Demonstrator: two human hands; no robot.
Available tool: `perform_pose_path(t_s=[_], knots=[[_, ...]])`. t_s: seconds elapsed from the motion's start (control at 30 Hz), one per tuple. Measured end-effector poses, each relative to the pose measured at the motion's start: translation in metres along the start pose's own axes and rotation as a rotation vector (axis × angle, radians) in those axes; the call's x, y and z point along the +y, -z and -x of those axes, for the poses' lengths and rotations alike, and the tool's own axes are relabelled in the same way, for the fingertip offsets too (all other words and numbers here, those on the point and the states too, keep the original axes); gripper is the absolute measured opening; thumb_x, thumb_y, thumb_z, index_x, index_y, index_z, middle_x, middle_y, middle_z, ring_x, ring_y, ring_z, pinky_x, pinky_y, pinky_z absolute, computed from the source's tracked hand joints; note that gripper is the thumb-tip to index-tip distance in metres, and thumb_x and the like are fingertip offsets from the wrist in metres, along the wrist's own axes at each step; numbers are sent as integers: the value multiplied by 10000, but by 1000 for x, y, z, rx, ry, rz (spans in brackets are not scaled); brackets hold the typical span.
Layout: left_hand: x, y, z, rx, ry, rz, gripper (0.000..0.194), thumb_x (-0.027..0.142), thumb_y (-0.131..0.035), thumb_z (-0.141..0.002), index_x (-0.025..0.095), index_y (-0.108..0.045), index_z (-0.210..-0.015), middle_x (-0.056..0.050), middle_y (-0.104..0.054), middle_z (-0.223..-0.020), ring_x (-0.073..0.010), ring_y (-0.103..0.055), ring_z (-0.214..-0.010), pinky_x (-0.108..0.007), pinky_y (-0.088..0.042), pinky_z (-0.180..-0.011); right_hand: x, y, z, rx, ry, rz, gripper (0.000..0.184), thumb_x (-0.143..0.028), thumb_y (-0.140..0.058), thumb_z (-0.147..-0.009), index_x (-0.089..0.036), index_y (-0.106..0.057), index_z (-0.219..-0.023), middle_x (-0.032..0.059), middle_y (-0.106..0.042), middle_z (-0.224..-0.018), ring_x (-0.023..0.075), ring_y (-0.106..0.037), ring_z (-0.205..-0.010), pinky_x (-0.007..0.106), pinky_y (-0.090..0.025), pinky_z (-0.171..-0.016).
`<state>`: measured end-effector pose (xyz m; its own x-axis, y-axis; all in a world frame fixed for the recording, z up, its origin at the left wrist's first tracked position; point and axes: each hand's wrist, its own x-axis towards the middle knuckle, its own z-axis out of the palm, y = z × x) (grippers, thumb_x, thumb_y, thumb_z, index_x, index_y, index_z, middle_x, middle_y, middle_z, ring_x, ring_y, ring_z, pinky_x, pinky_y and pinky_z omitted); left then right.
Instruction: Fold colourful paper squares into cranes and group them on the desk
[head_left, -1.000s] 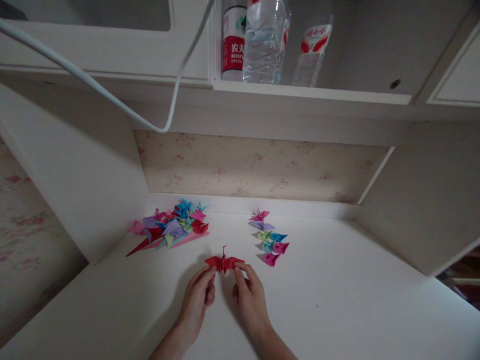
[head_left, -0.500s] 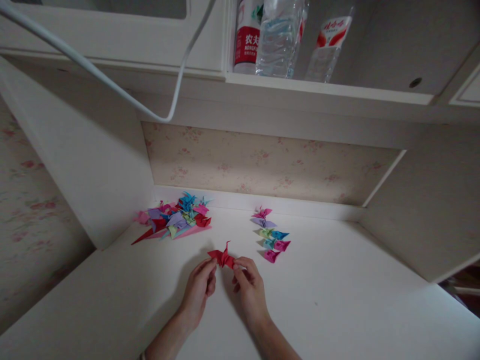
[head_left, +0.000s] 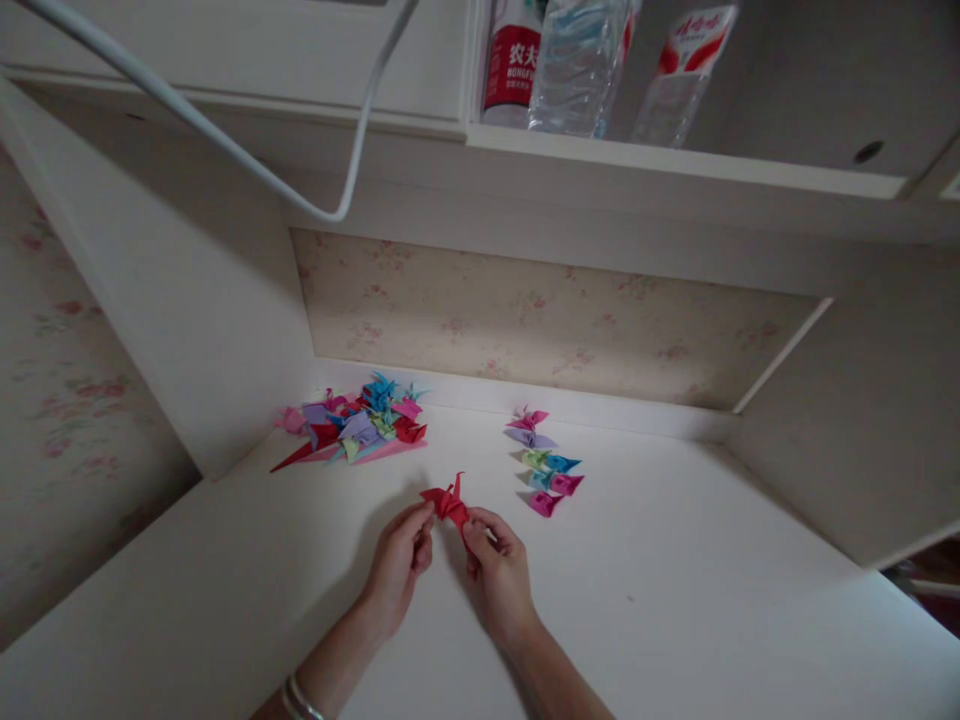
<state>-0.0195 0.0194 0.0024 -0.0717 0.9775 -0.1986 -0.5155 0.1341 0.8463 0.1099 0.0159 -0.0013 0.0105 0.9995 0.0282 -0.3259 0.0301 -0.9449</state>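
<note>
Between my two hands is a red paper crane (head_left: 450,503), its thin neck pointing up and its wings out to the sides. My left hand (head_left: 401,555) pinches the wing on the left with thumb and fingertips. The other wing is gripped in my right hand (head_left: 496,565), thumb on top, and bends down toward me there. Just beyond, to the right, small folded paper cranes in pink, purple, green and blue (head_left: 546,470) stand in a short column on the white tabletop (head_left: 637,620).
A heap of colourful folded paper cranes (head_left: 360,425) lies at the back left against the side panel. Overhead, a shelf (head_left: 675,165) holds several plastic bottles (head_left: 574,70). A white curved lamp arm or cable (head_left: 330,215) hangs down at the upper left.
The red crane has tilted, its right wing now bent further downward by my right hand. The camera view has shifted slightly; both hands keep their hold.
</note>
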Motion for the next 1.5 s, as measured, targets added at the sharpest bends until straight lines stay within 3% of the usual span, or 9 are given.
perform_pose_path(t_s=[0.17,0.33,0.63,1.0,1.2,1.33,1.5], knots=[[-1,-1,0,12,0,-1,263,383,-673,-758,172,-524,-710,94,-384,-568,-19,-266,-415,-177,-173,-386,2,4,1,40,163,166,196,-370,-663,-784,-226,-726,-901,18,-568,-813,119,-463,-592,239,-364,-488],[0,-1,1,24,-22,-23,276,380,-680,-754,182,-496,-697,97,-377,-554,-29,-269,-427,-180,-188,-398,-2,2,8,55,285,349,171,-353,-622,-825,-250,-740,-892,16,-538,-772,151,-502,-688,264,-402,-598],[1,-7,8,-18,-45,-140,268,402,-708,-720,167,-580,-726,104,-338,-502,-37,-244,-425,-183,-166,-397,-7,-3,9,57,248,434,263,-350,-601,-838,-256,-698,-1063,31,-605,-867,154,-535,-676,276,-435,-597],[-1,-11,11,-61,-74,-383,349,496,-691,-707,151,-636,-714,105,-286,-457,-47,-214,-413,-189,-141,-399,-7,-1,5,130,236,419,208,-382,-634,-817,-236,-729,-930,18,-642,-787,164,-556,-695,277,-433,-637],[-5,-12,11,-63,-159,-522,330,484,-680,-720,155,-688,-697,46,-461,-487,-79,-348,-437,-197,-245,-422,-15,2,4,154,238,461,227,-405,-603,-834,-225,-740,-814,28,-679,-768,173,-585,-702,273,-433,-629],[-11,-8,5,-153,-233,-615,256,412,-674,-741,171,-743,-793,-44,-677,-725,-168,-568,-661,-232,-408,-601,-22,8,1,180,213,442,278,-458,-622,-802,-210,-747,-816,34,-699,-764,161,-570,-605,261,-427,-547],[-17,-6,4,-275,-235,-701,205,366,-651,-755,188,-752,-756,-55,-705,-756,-190,-587,-704,-248,-415,-653,-40,42,-29,403,159,344,434,-544,-632,-750,-152,-728,-907,15,-643,-582,144,-534,-456,250,-404,-445]])
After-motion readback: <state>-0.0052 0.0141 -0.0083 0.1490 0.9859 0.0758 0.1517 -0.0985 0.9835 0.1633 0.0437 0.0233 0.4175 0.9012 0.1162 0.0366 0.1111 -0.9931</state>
